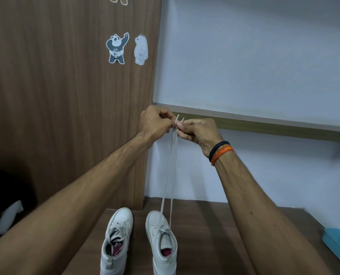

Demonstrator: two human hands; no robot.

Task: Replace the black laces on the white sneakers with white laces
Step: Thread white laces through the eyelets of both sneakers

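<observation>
While both hands are raised, the left hand (155, 121) and right hand (198, 132) each pinch an end of the white lace (173, 155) in a closed grip | lace runs down taut to the right sneaker (161, 235) | left sneaker (116, 237) beside it on the worktop (204, 225) | blue container (337, 247) at right, contents not visible.

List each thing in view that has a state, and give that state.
left hand: raised, pinching a lace end
right hand: raised, pinching the other lace end
white lace: both ends pulled up taut from the right sneaker
right sneaker: upright, laced white
left sneaker: upright, laced white, untied
</observation>
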